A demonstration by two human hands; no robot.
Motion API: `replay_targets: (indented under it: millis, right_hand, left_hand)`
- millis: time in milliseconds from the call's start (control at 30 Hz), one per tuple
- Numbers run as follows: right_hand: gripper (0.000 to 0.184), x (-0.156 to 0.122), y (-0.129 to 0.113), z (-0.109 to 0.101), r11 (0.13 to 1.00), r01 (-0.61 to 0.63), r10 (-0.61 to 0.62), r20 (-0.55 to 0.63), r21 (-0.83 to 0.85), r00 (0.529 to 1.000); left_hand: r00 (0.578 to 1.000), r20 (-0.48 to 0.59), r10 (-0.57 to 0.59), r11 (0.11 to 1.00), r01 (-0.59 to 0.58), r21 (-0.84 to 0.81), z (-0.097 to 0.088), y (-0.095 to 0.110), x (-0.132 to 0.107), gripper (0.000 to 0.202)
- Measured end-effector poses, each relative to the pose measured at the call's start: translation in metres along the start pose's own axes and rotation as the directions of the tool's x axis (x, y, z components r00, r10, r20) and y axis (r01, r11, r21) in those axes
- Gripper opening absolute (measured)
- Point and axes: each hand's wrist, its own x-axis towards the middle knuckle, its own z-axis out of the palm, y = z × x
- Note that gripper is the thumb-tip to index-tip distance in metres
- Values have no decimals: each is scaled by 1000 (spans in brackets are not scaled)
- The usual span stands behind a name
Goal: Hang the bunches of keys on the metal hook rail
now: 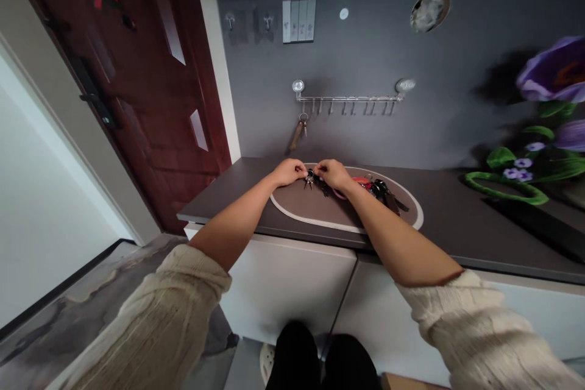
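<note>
oval mat [324, 212], brown, pale-rimmed. shiny metal keys [309, 183] at its ten o'clock; tangled dark key pile [384, 191] at three. glossy hook rail [350, 99] at twelve, brown tag [296, 136] hanging at rail's eight. forearms [247, 210] converging, knit sleeves [178, 292] rolled; left hand [289, 172] pinching metal keys, right hand [333, 173] curled just beside, cannot tell if gripping.

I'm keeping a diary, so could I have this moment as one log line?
left hand: at key bunch; right hand: at same key bunch; mat: more keys at right; hook rail: hanging keys
</note>
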Motion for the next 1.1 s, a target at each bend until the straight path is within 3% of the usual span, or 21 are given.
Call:
replay_targets:
  millis: [233, 633, 1100]
  right_hand:
    - [13, 2, -2, 0, 998, 19, -16, 38, -68, 999]
    - [12, 4, -2, 1, 995, 31, -28, 24, -95, 999]
    - [13, 7, 2, 5, 970, 65, -53, -55, 232, 997]
  left_hand:
    - [999, -4, -38, 999, 38, -20, -1, 1, 1, 14]
    - [996, -39, -75, 949, 60, -309, -1, 0, 1, 4]
    - [981, -121, -152, 875, 77, -478, -5, 11, 0, 8]
